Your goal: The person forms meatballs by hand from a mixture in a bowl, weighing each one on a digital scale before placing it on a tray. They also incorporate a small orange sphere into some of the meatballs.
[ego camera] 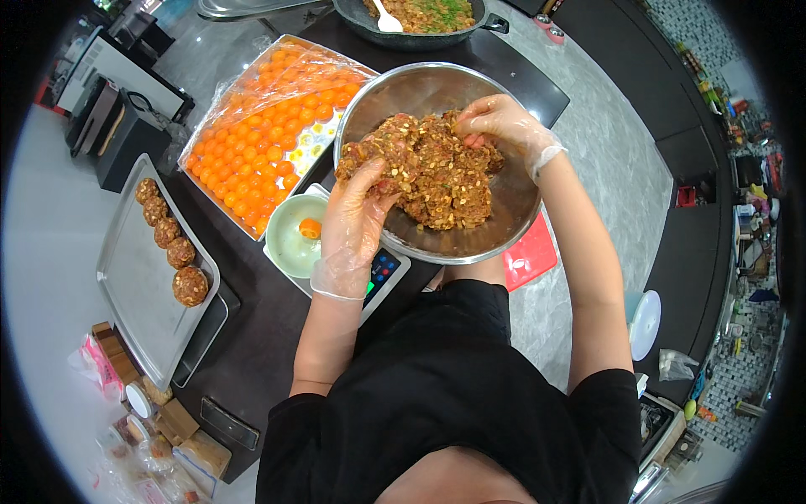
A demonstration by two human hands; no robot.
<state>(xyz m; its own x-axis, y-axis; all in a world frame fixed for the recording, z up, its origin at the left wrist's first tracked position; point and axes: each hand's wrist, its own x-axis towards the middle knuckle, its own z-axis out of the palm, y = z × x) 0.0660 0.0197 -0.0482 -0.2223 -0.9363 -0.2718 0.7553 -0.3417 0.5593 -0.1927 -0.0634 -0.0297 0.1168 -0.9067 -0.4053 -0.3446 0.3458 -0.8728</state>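
A large stainless steel bowl [450, 247] stands before me with a brown, sticky minced mixture [453, 189] flecked with pale chopped bits. My left hand [356, 217], in a clear plastic glove, holds a clump of mixture [378, 160] at the bowl's left rim. My right hand [497, 123], gloved too, has its fingertips pinched into the mixture at the far right side. Just left of the bowl, a pale green bowl [286, 252] with one orange egg yolk [309, 228] sits on a digital kitchen scale [385, 277], partly hidden by my left hand.
A tray of egg yolks [252, 164] lies partly under plastic film [252, 72]. Several round balls [190, 286] line one edge of a metal tray [135, 271]. A dark pan [419, 39] with food and a white spatula stands beyond. A phone [230, 422] and packaged ingredients [201, 453] lie lower left.
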